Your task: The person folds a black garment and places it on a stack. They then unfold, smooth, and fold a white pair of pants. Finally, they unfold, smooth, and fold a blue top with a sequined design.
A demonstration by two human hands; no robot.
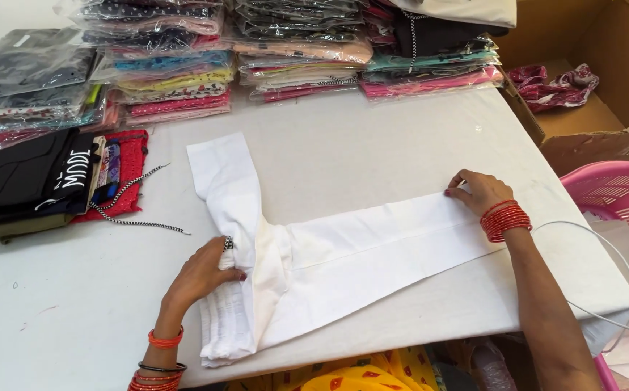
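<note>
A white garment (pixel 343 250) lies spread across the white table (pixel 372 145), one leg stretched to the right, the other bent up to the left. My left hand (pixel 202 275) grips the gathered waist end of the garment near the table's front edge. My right hand (pixel 479 192) presses its fingertips on the far right end of the stretched leg. Both wrists wear red bangles.
Stacks of bagged folded clothes (pixel 300 51) line the table's back edge. A black folded garment (pixel 25 181) with a striped cord lies at the left. A cardboard box (pixel 589 87) and a pink plastic basket (pixel 618 195) stand to the right. A white cable (pixel 611 246) hangs off the right corner.
</note>
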